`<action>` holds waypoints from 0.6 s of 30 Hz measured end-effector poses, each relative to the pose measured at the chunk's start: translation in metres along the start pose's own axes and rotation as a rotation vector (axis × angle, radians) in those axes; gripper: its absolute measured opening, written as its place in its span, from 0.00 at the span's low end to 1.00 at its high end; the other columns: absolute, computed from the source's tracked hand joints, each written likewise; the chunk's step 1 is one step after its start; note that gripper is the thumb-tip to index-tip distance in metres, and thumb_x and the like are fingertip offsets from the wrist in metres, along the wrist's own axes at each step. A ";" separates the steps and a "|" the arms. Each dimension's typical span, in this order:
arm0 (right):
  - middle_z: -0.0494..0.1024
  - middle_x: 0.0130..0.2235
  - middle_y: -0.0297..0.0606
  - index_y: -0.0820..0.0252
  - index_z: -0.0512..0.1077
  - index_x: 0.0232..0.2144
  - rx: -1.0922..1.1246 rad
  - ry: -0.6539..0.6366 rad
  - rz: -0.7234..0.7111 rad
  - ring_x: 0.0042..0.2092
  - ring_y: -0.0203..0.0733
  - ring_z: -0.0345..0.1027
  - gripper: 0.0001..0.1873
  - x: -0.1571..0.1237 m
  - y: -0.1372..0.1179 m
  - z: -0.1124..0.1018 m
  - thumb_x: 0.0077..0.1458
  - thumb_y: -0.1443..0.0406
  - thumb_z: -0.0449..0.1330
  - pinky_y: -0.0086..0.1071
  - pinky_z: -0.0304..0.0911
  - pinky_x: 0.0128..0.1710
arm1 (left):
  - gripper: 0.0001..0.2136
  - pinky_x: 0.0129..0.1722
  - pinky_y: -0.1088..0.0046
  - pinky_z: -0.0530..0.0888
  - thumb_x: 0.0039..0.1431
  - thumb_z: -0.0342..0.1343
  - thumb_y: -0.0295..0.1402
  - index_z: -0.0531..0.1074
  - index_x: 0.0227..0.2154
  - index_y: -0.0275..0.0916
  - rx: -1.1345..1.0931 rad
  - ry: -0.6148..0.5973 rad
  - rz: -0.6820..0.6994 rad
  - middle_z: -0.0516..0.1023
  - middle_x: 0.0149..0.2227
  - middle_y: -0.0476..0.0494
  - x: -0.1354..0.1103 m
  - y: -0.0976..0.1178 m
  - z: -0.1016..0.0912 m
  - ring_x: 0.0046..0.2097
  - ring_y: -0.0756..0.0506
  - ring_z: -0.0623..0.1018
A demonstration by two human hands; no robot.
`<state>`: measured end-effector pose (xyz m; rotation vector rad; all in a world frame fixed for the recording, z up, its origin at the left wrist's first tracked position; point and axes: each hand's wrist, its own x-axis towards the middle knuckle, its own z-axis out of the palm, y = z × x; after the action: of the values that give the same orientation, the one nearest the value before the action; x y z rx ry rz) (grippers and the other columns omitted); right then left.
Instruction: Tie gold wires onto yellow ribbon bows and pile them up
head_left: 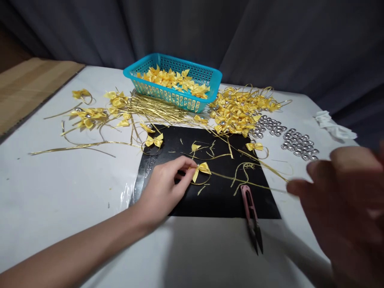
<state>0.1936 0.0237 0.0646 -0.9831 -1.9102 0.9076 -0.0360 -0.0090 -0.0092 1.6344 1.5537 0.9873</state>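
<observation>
Over the black mat [186, 206], my left hand [163, 184] pinches a yellow ribbon bow [203, 168] between thumb and index finger. A thin yellow strand [240, 179] stretches from this bow toward the right. At its far end my right hand [345, 200], blurred and close to the camera, is closed with its fingertips at the strand. Pink thread snips [250, 212] lie between the hands, blades toward me. Cut yellow thread scraps [244, 172] are scattered on the mat. Another yellow bow [154, 141] with a gold cord loop lies at the mat's upper left corner.
A blue basket [172, 98] of yellow bows stands at the back, with gold cords [156, 108] before it. Right of it are a heap of corded bows [237, 106] and silver beads [298, 144]. A white cloth [334, 126] lies far right, more bows [88, 116] left.
</observation>
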 end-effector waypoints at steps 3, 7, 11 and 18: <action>0.69 0.21 0.32 0.48 0.65 0.30 0.347 -0.147 0.055 0.14 0.31 0.59 0.08 -0.002 -0.008 0.004 0.59 0.55 0.51 0.26 0.52 0.08 | 0.06 0.35 0.77 0.71 0.60 0.50 0.30 0.72 0.35 0.39 0.084 -0.028 0.078 0.79 0.35 0.48 -0.002 -0.001 0.001 0.35 0.50 0.77; 0.63 0.18 0.28 0.48 0.66 0.32 0.492 -0.112 0.234 0.14 0.29 0.53 0.05 -0.011 -0.019 0.037 0.60 0.62 0.51 0.23 0.48 0.10 | 0.07 0.37 0.73 0.71 0.61 0.49 0.29 0.72 0.35 0.39 0.272 0.002 0.227 0.77 0.36 0.46 -0.004 -0.006 0.001 0.37 0.48 0.75; 0.54 0.18 0.27 0.55 0.68 0.28 0.382 -0.084 0.425 0.17 0.28 0.46 0.08 -0.013 -0.013 0.062 0.58 0.59 0.54 0.23 0.43 0.13 | 0.10 0.33 0.71 0.70 0.62 0.46 0.31 0.72 0.34 0.37 0.600 0.041 0.338 0.75 0.35 0.42 0.000 -0.010 -0.004 0.38 0.45 0.72; 0.53 0.16 0.25 0.55 0.65 0.29 0.266 0.084 0.487 0.16 0.28 0.46 0.10 -0.001 -0.001 0.049 0.54 0.56 0.57 0.22 0.47 0.12 | 0.12 0.33 0.72 0.69 0.63 0.45 0.32 0.72 0.31 0.35 0.758 0.009 0.414 0.77 0.30 0.42 0.007 -0.015 -0.011 0.35 0.45 0.73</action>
<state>0.1514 0.0106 0.0436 -1.3217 -1.4517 1.3345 -0.0525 -0.0013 -0.0160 2.5501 1.7503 0.6128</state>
